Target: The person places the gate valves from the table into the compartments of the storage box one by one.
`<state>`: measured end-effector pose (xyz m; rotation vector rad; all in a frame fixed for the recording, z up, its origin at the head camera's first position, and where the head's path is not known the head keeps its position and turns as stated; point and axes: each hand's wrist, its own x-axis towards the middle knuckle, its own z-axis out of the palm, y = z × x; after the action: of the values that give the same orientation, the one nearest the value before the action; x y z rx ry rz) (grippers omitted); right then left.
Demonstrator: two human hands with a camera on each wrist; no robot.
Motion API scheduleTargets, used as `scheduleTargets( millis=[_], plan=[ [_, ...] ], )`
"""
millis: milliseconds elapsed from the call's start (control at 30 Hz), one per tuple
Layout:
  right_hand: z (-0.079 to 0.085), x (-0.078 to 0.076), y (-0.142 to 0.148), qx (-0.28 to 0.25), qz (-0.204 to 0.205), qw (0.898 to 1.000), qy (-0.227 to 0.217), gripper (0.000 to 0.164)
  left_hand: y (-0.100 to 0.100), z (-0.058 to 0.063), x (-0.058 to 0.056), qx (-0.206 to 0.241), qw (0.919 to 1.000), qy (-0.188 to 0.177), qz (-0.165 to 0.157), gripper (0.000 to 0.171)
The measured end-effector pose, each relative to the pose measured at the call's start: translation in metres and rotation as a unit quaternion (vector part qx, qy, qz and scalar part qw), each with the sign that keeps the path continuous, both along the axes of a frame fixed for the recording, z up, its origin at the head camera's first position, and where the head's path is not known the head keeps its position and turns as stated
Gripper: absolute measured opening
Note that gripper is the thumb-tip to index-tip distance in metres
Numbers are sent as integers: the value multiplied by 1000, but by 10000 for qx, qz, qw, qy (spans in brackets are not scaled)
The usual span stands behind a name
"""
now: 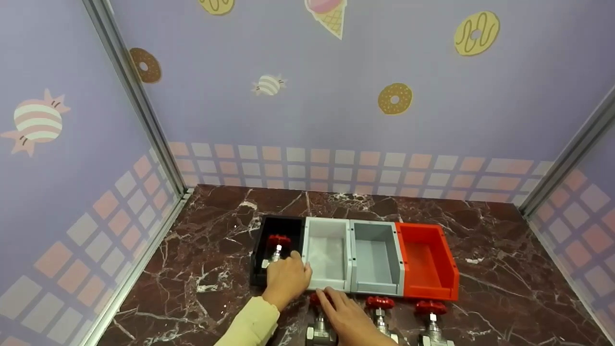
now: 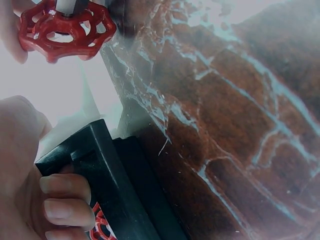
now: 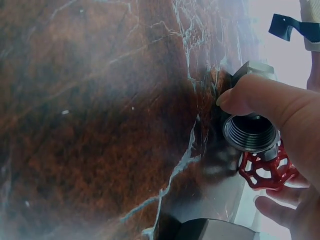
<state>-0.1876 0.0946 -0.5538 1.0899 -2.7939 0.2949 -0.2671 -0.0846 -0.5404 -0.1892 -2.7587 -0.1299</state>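
Note:
A steel gate valve with a red handwheel lies in the black bin. My left hand is over the bin's front right part, beside the valve body; its fingers are curled in the left wrist view, and whether they grip anything is hidden. In front of the white bin stands a second gate valve. My right hand holds this valve: the thumb lies on its hex body above a threaded port, and the fingers reach past its red handwheel.
To the right of the white bin stand a grey bin and a red bin, in one row. Two more gate valves, one with its handwheel near my right hand and another valve, stand before them. Patterned walls enclose the marble table.

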Motion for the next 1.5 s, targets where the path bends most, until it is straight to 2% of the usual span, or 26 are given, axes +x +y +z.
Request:
scheduleTargets(
  millis=[333, 733, 1033, 1500],
  plan=[
    [-2, -2, 1, -157, 38, 9998, -109, 115, 0, 0, 0, 18, 9999, -152, 34, 33],
    [-1, -2, 3, -336, 44, 9978, -567, 112, 1, 0, 1, -24, 10000, 33, -15, 32],
    [-4, -3, 4, -591, 433, 9973, 76, 112, 1, 0, -1, -8, 9999, -130, 26, 33],
    [-1, -3, 6, -689, 461, 9963, -217, 113, 0, 3, 1, 6, 9998, -209, 35, 32]
  ],
)
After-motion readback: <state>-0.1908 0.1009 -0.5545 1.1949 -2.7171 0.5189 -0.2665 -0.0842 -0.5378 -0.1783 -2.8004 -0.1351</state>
